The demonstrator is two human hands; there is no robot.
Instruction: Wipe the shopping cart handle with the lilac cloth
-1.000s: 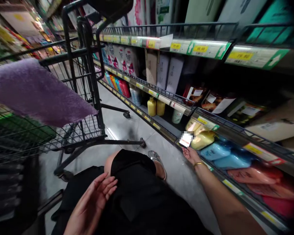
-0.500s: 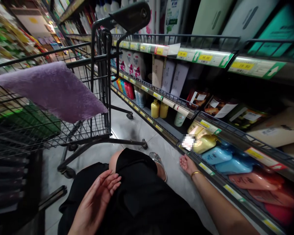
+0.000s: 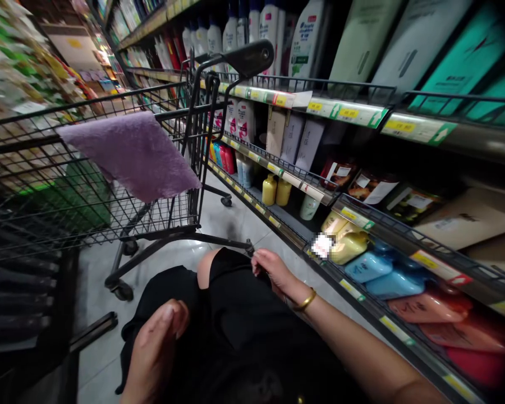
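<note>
My left hand (image 3: pixel 157 342) is over the black cloth on my lap, its fingers curled in under the thumb, and nothing shows in it. Above my knee on the right side, my right hand (image 3: pixel 273 272) is loosely closed with a gold bangle (image 3: pixel 306 300) on the wrist. No object is visible in that hand either, and it is apart from the shelf. To its right, yellow bottles (image 3: pixel 348 248), blue bottles (image 3: pixel 372 266) and coral bottles (image 3: pixel 430 306) lie on the bottom shelf. A blurred-out white patch covers part of the yellow ones.
A black shopping cart (image 3: pixel 164 230) stands ahead on the left with a purple cloth (image 3: pixel 138 154) draped over its side. Shelves with price strips (image 3: pixel 345 112) and wire guards run along the right. Grey tiled floor (image 3: pixel 235 224) lies between cart and shelves.
My right hand has drawn back from the bottom shelf, left toward my knee. My left hand's outstretched fingers have curled closed. The view has shifted, so the cart sits slightly further right.
</note>
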